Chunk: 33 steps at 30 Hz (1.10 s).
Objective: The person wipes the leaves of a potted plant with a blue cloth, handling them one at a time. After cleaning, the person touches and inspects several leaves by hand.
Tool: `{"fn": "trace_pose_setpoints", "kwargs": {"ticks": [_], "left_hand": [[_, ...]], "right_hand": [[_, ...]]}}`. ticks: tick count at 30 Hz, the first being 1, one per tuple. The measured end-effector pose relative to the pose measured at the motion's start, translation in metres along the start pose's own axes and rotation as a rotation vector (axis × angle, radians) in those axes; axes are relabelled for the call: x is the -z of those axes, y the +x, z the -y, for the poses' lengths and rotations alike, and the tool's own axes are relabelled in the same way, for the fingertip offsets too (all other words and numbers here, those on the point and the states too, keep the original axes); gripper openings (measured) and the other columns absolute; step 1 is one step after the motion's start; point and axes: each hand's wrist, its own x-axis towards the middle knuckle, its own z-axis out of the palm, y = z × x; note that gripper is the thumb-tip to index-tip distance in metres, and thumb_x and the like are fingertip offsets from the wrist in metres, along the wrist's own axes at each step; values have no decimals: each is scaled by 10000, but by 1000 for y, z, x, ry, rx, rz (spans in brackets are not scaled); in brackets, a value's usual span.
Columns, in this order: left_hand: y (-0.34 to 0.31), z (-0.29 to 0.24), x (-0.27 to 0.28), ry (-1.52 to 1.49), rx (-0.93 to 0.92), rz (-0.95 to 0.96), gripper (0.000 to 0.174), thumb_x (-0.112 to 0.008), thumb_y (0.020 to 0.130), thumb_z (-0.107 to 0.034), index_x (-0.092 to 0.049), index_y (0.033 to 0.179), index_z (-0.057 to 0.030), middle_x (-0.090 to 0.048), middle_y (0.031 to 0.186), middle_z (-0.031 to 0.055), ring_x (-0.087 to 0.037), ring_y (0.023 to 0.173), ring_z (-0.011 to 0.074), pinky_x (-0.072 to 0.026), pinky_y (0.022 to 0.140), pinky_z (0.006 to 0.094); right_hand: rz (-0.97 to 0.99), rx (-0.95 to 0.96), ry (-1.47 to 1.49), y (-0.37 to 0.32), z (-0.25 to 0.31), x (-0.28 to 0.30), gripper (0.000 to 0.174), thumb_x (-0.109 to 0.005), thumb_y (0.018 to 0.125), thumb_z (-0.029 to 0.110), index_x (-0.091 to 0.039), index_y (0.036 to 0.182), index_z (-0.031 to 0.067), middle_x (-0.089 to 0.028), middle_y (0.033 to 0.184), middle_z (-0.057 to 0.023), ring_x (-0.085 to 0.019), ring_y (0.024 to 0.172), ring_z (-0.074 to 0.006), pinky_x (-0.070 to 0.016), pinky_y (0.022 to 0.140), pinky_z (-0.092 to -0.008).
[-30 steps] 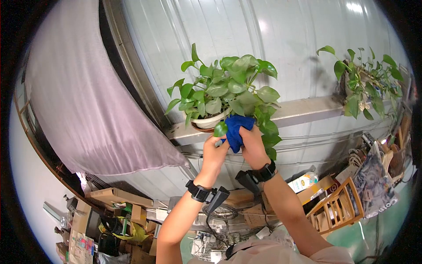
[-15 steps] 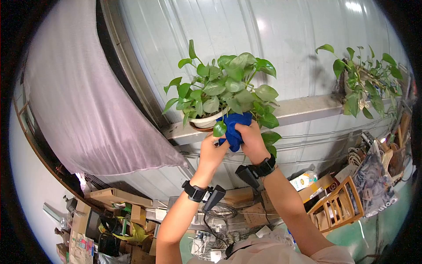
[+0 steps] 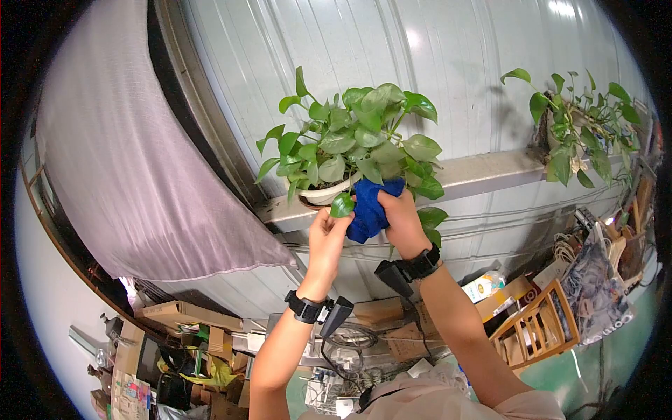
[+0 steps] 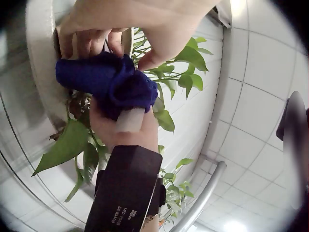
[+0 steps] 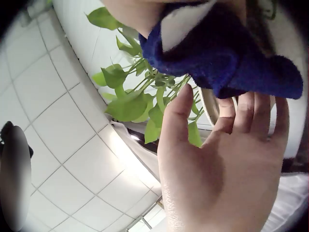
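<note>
A blue cloth [image 3: 371, 213] is bunched in my right hand [image 3: 404, 220], whose thumb and fingers grip it below the pot rim. My left hand [image 3: 327, 241] is raised beside the cloth, fingertips right at a hanging green leaf [image 3: 341, 205]. In the right wrist view, the left hand [image 5: 222, 159] has its thumb well apart from its fingers. The cloth [image 4: 104, 82] overlaps those fingertips in the left wrist view. The leaf belongs to a leafy vine [image 3: 357, 133] in a white pot [image 3: 323, 196], standing on a brown saucer.
The pot stands on a metal ledge [image 3: 483, 173] along the ribbed wall. A second trailing plant [image 3: 588, 140] sits farther right on it. At left hangs a pale curtain [image 3: 140, 161]. Below are cardboard boxes [image 3: 189, 313], coiled cables [image 3: 346, 336] and a wooden rack [image 3: 539, 329].
My left hand has drawn slightly left and away from the cloth, and the hanging leaf has shifted left with it. The right hand still holds the cloth close by the pot.
</note>
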Motion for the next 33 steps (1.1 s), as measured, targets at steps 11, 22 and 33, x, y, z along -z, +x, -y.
{"fn": "trace_pose_setpoints", "kwargs": {"ticks": [11,22,33], "left_hand": [[-2,-12,-12,158,-2,103,284,-656,773,-165,-583,1009,-24,-594,879,-9,-517,744,53,-407,680,192],[4,-4,-10,168,-49,56,209,-634,790,-168,-601,935,-22,-590,857,-12,-508,742,46,-398,670,184],[3,-1,-11,122,-52,111,261,-592,800,-109,-560,1042,-18,-592,920,2,-526,804,67,-415,725,210]], "right_hand": [[-11,39,21,1,-6,4,209,-528,710,-40,-582,912,-32,-626,823,-84,-607,697,-167,-495,641,-286],[-68,16,59,6,-13,9,263,-486,745,-20,-527,1004,-38,-613,899,-99,-602,747,-182,-486,686,-293],[68,18,18,6,-11,15,289,-497,725,-64,-526,1012,-47,-618,902,-103,-605,782,-186,-490,708,-306]]}}
